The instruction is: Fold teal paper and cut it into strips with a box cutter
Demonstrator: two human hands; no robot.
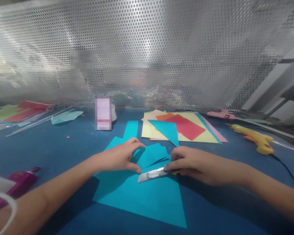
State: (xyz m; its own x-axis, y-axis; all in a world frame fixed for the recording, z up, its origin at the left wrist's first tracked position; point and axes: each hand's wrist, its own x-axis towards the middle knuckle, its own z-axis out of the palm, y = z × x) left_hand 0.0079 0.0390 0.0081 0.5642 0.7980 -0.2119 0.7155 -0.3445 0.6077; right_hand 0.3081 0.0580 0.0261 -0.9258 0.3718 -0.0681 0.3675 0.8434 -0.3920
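Turquoise sheets of paper (142, 195) lie in an uneven pile in front of me, with cut slits and loose corners near the middle. My left hand (124, 155) rests on the pile's upper part, its thumb and fingers curved and apart, gripping nothing. In my right hand (191, 164), closed at the pile's right edge, is a box cutter (152, 174). Its long metal blade points left, low over the paper, with the tip close to my left thumb. A bit of yellow handle shows under my right fingers; the rest is hidden.
A stack of coloured paper (191, 127) lies behind my right hand. At the right is a yellow glue gun (253, 137) with a cord. A pink tool (220, 114) lies farther back. More paper scraps (66, 117) are at left, and a perforated metal panel (147, 49) rises behind.
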